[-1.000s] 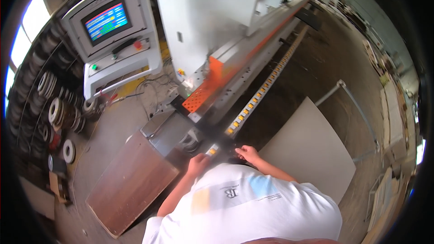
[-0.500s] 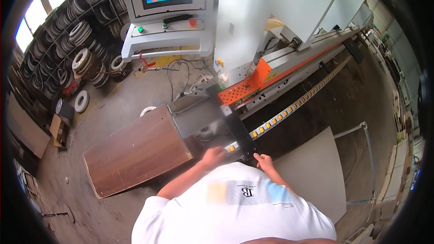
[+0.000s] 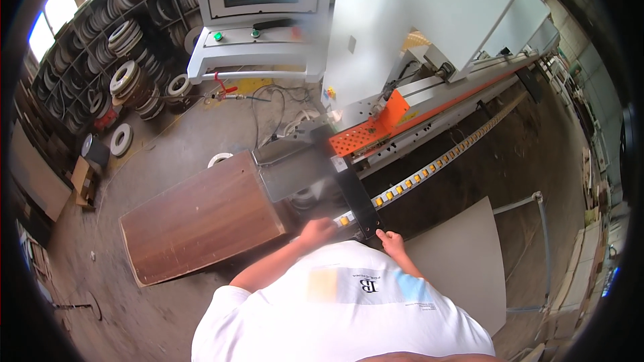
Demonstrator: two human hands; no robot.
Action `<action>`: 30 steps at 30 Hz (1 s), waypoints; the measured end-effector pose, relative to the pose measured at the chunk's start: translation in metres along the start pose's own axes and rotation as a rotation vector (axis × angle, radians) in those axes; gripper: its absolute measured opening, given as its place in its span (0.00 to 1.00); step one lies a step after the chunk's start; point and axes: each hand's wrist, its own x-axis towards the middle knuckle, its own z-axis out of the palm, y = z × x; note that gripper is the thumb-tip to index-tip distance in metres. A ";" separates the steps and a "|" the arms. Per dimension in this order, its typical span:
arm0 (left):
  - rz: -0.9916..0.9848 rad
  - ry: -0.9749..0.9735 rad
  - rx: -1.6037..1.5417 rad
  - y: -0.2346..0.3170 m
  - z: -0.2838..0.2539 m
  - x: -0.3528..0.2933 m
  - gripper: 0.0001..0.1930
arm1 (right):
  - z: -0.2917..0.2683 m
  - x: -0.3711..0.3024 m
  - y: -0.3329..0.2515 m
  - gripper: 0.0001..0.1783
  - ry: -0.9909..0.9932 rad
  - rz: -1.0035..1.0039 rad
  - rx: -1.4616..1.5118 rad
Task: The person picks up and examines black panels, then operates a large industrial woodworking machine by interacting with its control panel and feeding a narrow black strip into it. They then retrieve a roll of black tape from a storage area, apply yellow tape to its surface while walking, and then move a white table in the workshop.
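My left hand (image 3: 317, 232) is curled over the near end of a long roller rail (image 3: 397, 190) with yellow rollers; its fingertips are hidden. Just right of it, a black metal plate (image 3: 357, 194) lies across the rail. My right hand (image 3: 391, 242) is closed at the near corner of this plate, thumb up against it. What its fingers hold, if anything, cannot be made out. Left of the rail stands a brown wooden board (image 3: 204, 218), and a grey metal plate (image 3: 285, 171) sits between board and machine.
Ahead is a large grey machine (image 3: 392, 33) with an orange guard (image 3: 362, 137) and a control panel (image 3: 258, 17). A pale board (image 3: 463, 255) lies to my right beside a metal frame (image 3: 545, 248). Rolls of edging strip (image 3: 131, 84) fill the far left, near cables (image 3: 258, 104).
The head view has shifted slightly, so the machine and panel appear a little higher and farther right. Both hands keep their places at the rail end and black plate.
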 end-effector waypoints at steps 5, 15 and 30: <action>0.142 0.003 0.039 -0.009 -0.001 0.003 0.14 | 0.005 0.002 -0.005 0.32 -0.007 0.018 0.066; 0.113 0.006 -0.042 -0.012 0.000 -0.001 0.14 | 0.002 -0.001 -0.013 0.28 -0.090 0.101 0.102; 0.101 0.033 -0.135 -0.016 0.003 -0.001 0.12 | 0.000 -0.002 -0.016 0.31 -0.116 0.039 0.029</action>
